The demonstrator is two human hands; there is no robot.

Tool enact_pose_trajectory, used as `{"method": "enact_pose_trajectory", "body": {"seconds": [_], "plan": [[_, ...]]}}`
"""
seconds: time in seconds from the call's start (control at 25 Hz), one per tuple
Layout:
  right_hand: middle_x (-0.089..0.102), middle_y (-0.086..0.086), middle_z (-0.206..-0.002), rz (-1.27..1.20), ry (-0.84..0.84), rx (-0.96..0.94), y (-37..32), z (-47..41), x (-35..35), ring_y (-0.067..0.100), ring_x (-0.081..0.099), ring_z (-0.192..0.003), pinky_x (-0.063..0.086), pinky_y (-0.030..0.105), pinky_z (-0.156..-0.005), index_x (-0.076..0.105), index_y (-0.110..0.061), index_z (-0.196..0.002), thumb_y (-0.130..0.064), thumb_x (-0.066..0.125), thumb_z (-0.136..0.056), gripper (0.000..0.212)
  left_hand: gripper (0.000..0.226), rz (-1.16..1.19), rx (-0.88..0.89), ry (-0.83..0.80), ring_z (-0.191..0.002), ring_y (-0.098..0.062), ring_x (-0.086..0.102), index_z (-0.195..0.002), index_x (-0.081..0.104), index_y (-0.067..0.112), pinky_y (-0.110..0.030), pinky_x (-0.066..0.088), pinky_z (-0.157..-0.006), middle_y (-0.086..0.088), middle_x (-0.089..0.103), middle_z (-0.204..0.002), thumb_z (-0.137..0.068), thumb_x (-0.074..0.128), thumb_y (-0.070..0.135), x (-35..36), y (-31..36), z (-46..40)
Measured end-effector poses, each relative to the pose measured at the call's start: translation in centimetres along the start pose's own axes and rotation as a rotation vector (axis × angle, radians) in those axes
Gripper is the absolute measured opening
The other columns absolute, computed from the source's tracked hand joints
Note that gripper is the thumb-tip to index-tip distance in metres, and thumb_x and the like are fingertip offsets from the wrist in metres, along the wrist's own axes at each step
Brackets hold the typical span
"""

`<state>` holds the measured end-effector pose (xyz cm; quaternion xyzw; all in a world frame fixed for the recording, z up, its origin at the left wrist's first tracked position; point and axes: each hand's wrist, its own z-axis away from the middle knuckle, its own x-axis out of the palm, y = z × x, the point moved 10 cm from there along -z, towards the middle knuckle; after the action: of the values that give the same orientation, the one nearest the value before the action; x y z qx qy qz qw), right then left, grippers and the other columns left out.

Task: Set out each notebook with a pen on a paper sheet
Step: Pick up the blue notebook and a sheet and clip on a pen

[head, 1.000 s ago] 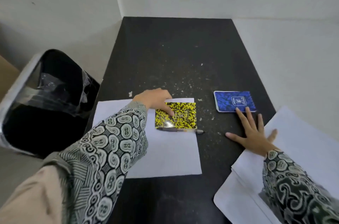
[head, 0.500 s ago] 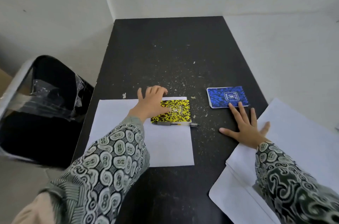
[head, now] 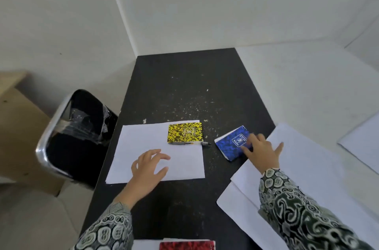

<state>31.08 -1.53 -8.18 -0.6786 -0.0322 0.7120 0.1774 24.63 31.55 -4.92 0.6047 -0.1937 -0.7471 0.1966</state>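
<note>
A yellow speckled notebook [head: 185, 132] lies at the far right corner of a white paper sheet [head: 143, 143] on the black table [head: 184, 77]. A pen [head: 188, 143] lies along the notebook's near edge. My left hand [head: 148, 167] hovers over the sheet, fingers loosely spread, holding nothing. A blue notebook [head: 230, 143] lies skewed on the table to the right of the sheet. My right hand [head: 259, 150] rests its straight fingers on the blue notebook's right part.
A stack of white paper sheets [head: 307, 163] lies at the table's right edge under my right arm. A red notebook [head: 186, 245] on paper shows at the near edge. A black chair with plastic wrap [head: 78, 135] stands left of the table. White walls enclose the far end.
My left hand left the yellow notebook and drew back over the sheet. My right hand moved onto the blue notebook, which has turned and slid nearer. The camera tilted up.
</note>
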Motion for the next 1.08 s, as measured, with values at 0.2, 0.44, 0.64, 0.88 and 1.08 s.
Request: {"method": "enact_pose_trajectory", "body": {"seconds": [0.2, 0.44, 0.64, 0.88, 1.08], "plan": [[0.025, 0.007, -0.144, -0.003, -0.166, 0.163, 1.7, -1.2, 2.0, 0.029, 0.015, -0.137, 0.006, 0.066, -0.107, 0.027, -0.014, -0.135, -0.059, 0.062, -0.071, 0.086, 0.020, 0.045, -0.063, 0.059, -0.137, -0.012, 0.023, -0.107, 0.044, 0.044, -0.045, 0.010, -0.115, 0.009, 0.035, -0.143, -0.093, 0.046, 0.030, -0.9, 1.9, 3.9], [0.055, 0.006, -0.091, -0.910, -0.170, -0.112, -2.3, -0.5, -2.7, 0.028, 0.057, -0.088, 0.051, 0.044, -0.078, 0.041, -0.021, -0.094, -0.008, 0.064, -0.081, 0.030, 0.032, 0.240, -0.088, 0.143, -0.136, -0.011, 0.023, -0.124, 0.045, 0.031, -0.039, 0.016, -0.114, 0.010, 0.039, -0.136, -0.093, 0.048, 0.025, 1.6, 7.8, 6.6], [0.063, 0.000, -0.089, -1.056, -0.499, -0.309, -2.2, 8.3, -5.3, 0.011, 0.064, -0.076, 0.057, 0.021, -0.056, 0.049, -0.014, -0.097, -0.001, 0.059, -0.084, 0.022, 0.061, 0.503, -0.065, 0.150, -0.128, -0.004, 0.027, -0.141, 0.022, 0.031, -0.026, 0.030, -0.107, 0.015, 0.032, -0.132, -0.089, 0.055, 0.029, 6.3, 15.8, 8.3], [0.058, 0.002, -0.114, -0.483, -0.375, -0.401, 6.8, 14.4, -2.5, 0.011, 0.055, -0.107, 0.043, 0.041, -0.096, 0.050, -0.029, -0.115, -0.034, 0.062, -0.082, 0.036, 0.071, 0.712, -0.114, 0.076, -0.127, -0.018, 0.048, -0.132, 0.017, 0.046, -0.030, 0.043, -0.102, -0.003, 0.043, -0.143, -0.089, 0.053, 0.002, 16.0, 17.1, 15.4], [0.002, -0.009, -0.157, 0.131, -0.436, -0.515, 13.9, 19.2, 1.6, 0.024, 0.003, -0.145, 0.011, 0.051, -0.115, 0.006, -0.043, -0.142, -0.087, 0.005, -0.059, 0.093, 0.068, 0.771, -0.353, 0.325, -0.140, -0.023, 0.027, -0.142, 0.019, 0.024, -0.036, 0.024, -0.115, -0.006, 0.028, -0.150, -0.089, 0.044, -0.010, 18.4, 12.6, 21.0]]}}
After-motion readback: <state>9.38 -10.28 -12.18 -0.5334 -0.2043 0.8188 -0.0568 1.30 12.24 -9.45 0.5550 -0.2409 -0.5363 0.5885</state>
